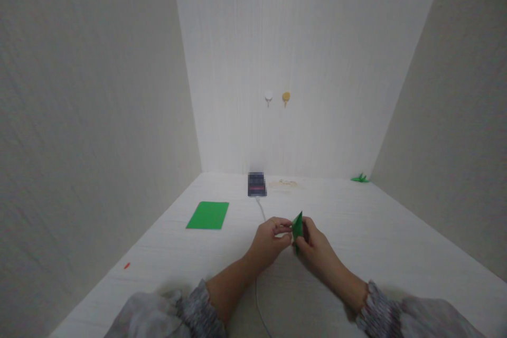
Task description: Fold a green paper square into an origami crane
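A small folded piece of green paper point(297, 228) stands upright above the white table, with one corner pointing up. My right hand point(315, 243) grips it from the right, its thumb on the near face and the other fingers partly hidden behind. From the left, my left hand point(272, 237) has its fingertips closed at the paper's left edge, where the exact contact is hard to see. A ring shows on one left finger. Off to the left lies a flat green paper square point(208, 215).
A phone point(257, 184), blurred out, stands at the back with a white cable point(258, 296) running under my left arm. A pointed green folded paper shape point(360, 178) sits back right. An orange-red bit point(127, 265) lies left. Two hooks point(285, 96) are on the back wall.
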`<state>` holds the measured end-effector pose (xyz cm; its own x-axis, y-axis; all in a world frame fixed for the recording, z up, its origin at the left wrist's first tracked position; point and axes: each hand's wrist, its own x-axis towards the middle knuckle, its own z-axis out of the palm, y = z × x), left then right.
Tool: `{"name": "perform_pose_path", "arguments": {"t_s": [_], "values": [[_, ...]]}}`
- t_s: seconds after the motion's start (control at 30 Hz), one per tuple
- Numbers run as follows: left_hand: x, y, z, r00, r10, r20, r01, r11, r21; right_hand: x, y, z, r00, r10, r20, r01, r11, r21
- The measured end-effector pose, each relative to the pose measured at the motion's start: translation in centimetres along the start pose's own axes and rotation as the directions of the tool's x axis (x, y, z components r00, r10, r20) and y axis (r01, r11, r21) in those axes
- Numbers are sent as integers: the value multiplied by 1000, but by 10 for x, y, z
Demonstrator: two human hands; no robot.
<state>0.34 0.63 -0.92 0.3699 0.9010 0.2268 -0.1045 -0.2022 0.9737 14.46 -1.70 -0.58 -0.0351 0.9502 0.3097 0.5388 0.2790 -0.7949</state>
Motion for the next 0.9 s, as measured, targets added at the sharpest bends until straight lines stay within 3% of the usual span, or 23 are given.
{"name": "perform_pose_path", "arguments": {"t_s": [0.1, 0.17, 0.27, 0.4, 0.57, 0.9], "values": [[-3, 3, 2, 1000, 12, -3, -11, 995, 97, 2, -4, -3, 1000, -23, 4, 24, 998, -58], [-3, 6, 3, 1000, -19, -21, 20, 998, 65, 2, -5, -3, 999, -33, 7, 33, 996, -83], [-1, 8, 4, 989, -129, -69, 119, 984, -130, 1, -3, -3, 997, -77, 22, 79, 993, -93], [3, 6, 2, 967, -222, -127, 174, 934, -312, -3, -5, -4, 971, -224, 85, 228, 973, -44], [2, 6, -1, 967, -256, 13, 242, 896, -372, -5, -7, -6, 927, -356, 120, 368, 924, -100], [0, 1, -2, 950, -302, 75, 311, 910, -274, -4, 1, -8, 930, -360, 77, 368, 914, -172]]}}
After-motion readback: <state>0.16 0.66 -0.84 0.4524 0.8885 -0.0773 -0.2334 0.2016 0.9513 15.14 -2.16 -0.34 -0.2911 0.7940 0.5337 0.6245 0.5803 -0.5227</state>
